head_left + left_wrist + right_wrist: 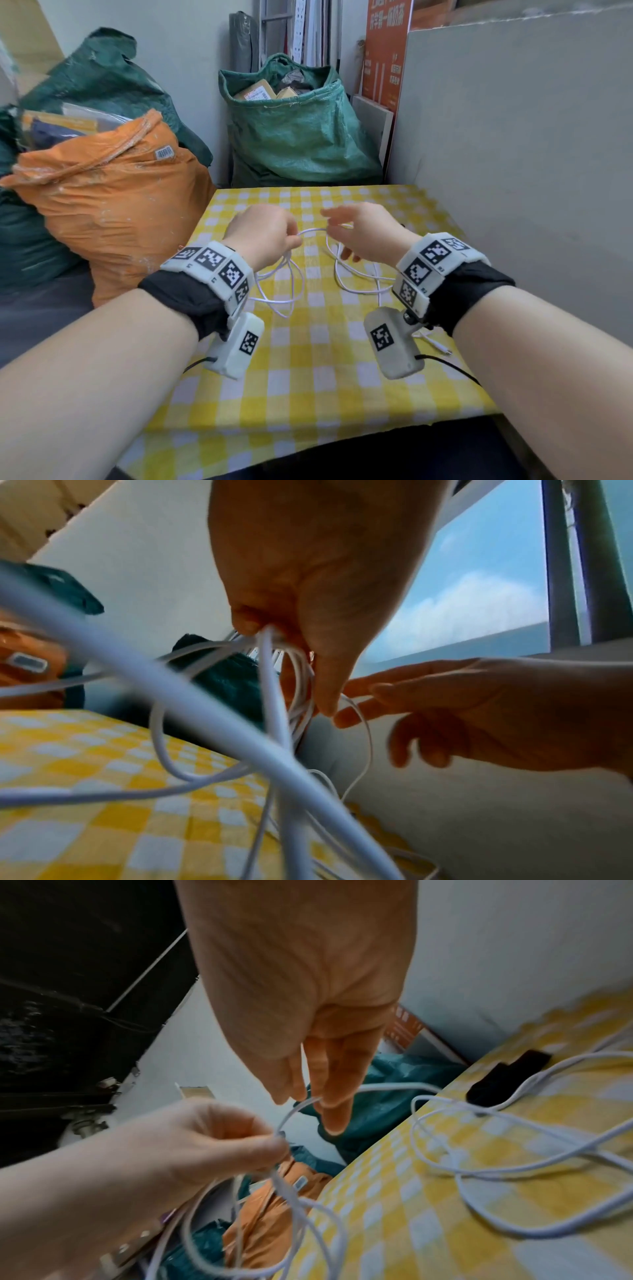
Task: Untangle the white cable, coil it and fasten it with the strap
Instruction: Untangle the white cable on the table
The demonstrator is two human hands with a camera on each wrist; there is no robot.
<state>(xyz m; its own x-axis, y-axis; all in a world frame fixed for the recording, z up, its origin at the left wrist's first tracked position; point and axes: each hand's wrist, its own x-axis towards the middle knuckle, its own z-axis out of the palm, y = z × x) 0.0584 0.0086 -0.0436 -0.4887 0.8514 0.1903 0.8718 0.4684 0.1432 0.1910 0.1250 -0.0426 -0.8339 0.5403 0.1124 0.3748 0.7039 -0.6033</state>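
Observation:
The white cable (359, 291) lies in loose tangled loops on the yellow checked table (325, 394). My left hand (294, 236) grips several gathered loops of it above the table, and the loops (270, 696) hang below its fingers (246, 620). A short strand (291, 1115) runs across to my right hand (335, 222). That hand's fingers (335, 1096) are straight and spread, and the strand passes between them. One cable plug (27, 662) dangles at the left, and another (442, 347) rests under my right wrist. The black strap (507, 1077) lies flat near the table's far right edge.
An orange sack (113, 205) stands against the table's left edge, with green sacks (298, 137) behind it and beyond the far edge. A tall grey board (513, 154) walls off the right side. The near half of the table holds only cable.

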